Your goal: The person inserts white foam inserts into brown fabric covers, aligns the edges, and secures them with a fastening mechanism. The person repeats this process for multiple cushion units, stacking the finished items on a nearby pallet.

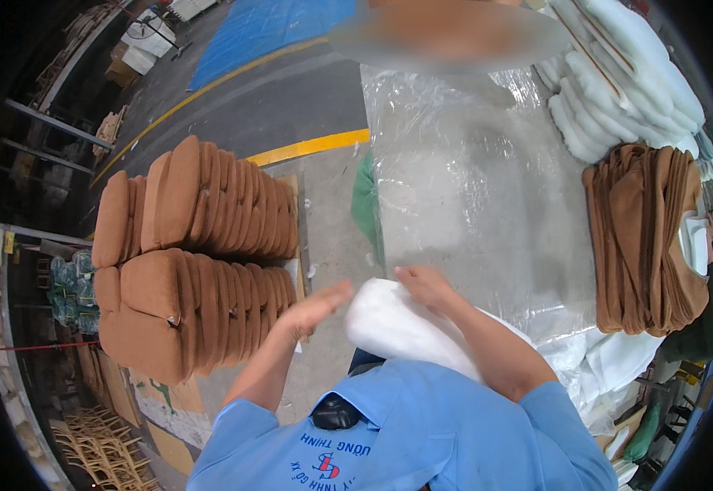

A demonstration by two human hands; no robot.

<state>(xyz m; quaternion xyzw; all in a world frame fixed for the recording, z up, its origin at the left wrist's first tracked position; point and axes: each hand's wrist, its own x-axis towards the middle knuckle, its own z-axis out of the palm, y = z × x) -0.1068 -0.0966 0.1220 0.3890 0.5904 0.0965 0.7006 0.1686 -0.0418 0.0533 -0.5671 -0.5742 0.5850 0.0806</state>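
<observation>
A thick, soft white piece of padding point(409, 323) lies against my body at the near edge of the plastic-covered table point(487, 213). My right hand point(426, 288) rests along the top of the padding, its fingers stretched out toward the left. Just left of the padding's rounded end is my left hand point(322, 307), held in the air and slightly blurred by motion. Its fingers are extended and nothing shows in them. The padding's near part is hidden behind my right forearm and my blue shirt.
Brown upholstered cushions point(197, 262) stand packed in two rows at the left. Folded brown fabric covers point(643, 237) are piled on the table's right side, and thick white padding sheets point(626, 82) behind them. Across the table is another person. Wooden frames point(107, 446) sit low at the left.
</observation>
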